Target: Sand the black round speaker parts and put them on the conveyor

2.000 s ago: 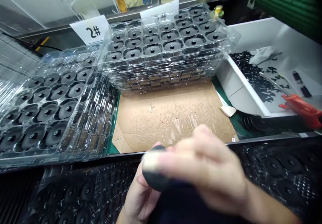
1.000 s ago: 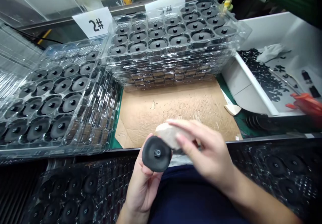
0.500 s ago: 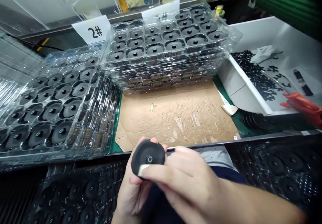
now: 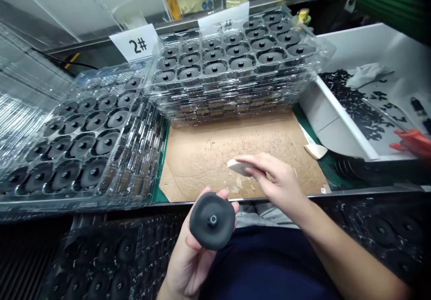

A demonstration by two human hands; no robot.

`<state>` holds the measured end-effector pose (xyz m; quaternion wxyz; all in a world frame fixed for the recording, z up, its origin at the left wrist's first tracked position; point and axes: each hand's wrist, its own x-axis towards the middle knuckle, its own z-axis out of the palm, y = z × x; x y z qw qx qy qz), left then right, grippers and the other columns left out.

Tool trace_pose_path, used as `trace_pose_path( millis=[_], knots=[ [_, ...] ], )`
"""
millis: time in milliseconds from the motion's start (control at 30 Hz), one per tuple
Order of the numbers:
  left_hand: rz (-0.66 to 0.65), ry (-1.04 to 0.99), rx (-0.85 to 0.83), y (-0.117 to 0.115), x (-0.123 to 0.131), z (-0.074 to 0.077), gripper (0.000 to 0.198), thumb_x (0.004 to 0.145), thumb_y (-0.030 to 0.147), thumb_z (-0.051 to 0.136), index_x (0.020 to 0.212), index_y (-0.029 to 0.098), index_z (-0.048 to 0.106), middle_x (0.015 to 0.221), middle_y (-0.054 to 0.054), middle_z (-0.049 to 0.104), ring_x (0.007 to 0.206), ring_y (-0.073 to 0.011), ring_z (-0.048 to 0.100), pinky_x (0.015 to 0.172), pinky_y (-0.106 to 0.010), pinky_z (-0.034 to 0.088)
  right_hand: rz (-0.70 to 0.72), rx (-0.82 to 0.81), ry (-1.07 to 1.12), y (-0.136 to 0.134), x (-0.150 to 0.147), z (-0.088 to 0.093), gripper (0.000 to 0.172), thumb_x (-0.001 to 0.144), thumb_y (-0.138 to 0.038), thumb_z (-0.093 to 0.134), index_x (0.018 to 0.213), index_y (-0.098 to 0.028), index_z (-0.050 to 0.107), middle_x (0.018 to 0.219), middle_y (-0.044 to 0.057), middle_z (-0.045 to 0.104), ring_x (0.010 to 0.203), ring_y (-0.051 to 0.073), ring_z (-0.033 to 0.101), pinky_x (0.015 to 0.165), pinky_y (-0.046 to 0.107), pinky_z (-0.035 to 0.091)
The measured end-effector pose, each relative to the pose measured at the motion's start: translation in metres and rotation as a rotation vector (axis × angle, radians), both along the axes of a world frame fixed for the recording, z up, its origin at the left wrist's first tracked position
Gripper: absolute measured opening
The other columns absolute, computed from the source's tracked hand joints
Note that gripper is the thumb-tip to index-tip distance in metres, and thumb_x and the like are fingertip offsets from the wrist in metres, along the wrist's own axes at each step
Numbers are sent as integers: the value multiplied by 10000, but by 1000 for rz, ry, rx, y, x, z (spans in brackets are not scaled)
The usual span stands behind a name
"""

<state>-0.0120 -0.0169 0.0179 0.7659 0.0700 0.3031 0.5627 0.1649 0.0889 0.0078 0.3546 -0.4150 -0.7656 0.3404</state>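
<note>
Near the bottom centre, my left hand point(image 4: 191, 255) is wrapped under a black rounded disc point(image 4: 222, 230) with a small raised hub in its middle, face up. Up and to the right of the disc, apart from it, my right hand point(image 4: 278, 178) pinches a small pale flat piece point(image 4: 238, 167) between thumb and fingers. That piece is over the cardboard sheet point(image 4: 195, 156). What the pale piece is made of, I cannot tell.
Clear trays of black discs point(image 4: 215, 68) are stacked behind the cardboard, with another stack point(image 4: 81, 145) at left. A white bin point(image 4: 350, 125) at right holds small black parts and a red-handled tool point(image 4: 415, 140). A pale curved piece point(image 4: 315, 151) lies beside the bin.
My right hand has lifted off the disc and moved up and right with the pale piece. The disc in my left hand now shows its whole face. The view has shifted slightly.
</note>
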Motion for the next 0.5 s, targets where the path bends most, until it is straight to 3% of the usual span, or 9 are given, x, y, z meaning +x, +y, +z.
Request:
trace_pose_path(
  millis=[133, 233, 300, 400, 500],
  knots=[
    [-54, -65, 11, 2, -1, -1, 519, 652, 387, 716, 1151, 348, 580, 1245, 21, 602, 1148, -234, 538, 960, -287, 441, 57, -167, -127, -29, 21, -54, 276, 883, -169, 471, 1096, -260, 622, 839, 21, 652, 768, 151, 594, 688, 295, 476],
    [-93, -92, 11, 6, 2, -2, 528, 652, 397, 710, 1160, 336, 576, 1242, 15, 604, 1145, -237, 540, 953, -286, 450, 34, -201, -174, -40, 29, -61, 261, 867, -154, 489, 1048, -251, 649, 758, 9, 640, 703, 150, 594, 642, 287, 477],
    [-114, -88, 19, 7, 5, -2, 540, 642, 408, 711, 1160, 327, 578, 1231, 6, 612, 1127, -244, 554, 936, -286, 466, -68, -200, -165, -37, 30, -41, 271, 891, -170, 462, 1097, -244, 622, 840, 28, 644, 749, 154, 597, 651, 286, 476],
    [-116, -85, 16, 6, 10, -3, 558, 625, 410, 724, 1155, 305, 587, 1202, -17, 630, 1089, -266, 581, 910, -307, 489, -157, -81, -30, -30, 23, 10, 298, 906, -179, 461, 1170, -274, 563, 976, 31, 632, 814, 145, 586, 660, 261, 454],
    [-106, -29, -61, 3, 14, -7, 504, 687, 365, 703, 1171, 288, 582, 1156, -31, 649, 1085, -269, 583, 934, -337, 472, 202, 176, 67, -28, 6, 48, 307, 924, -185, 421, 1185, -280, 551, 941, 14, 647, 777, 138, 568, 677, 279, 411]
  ],
)
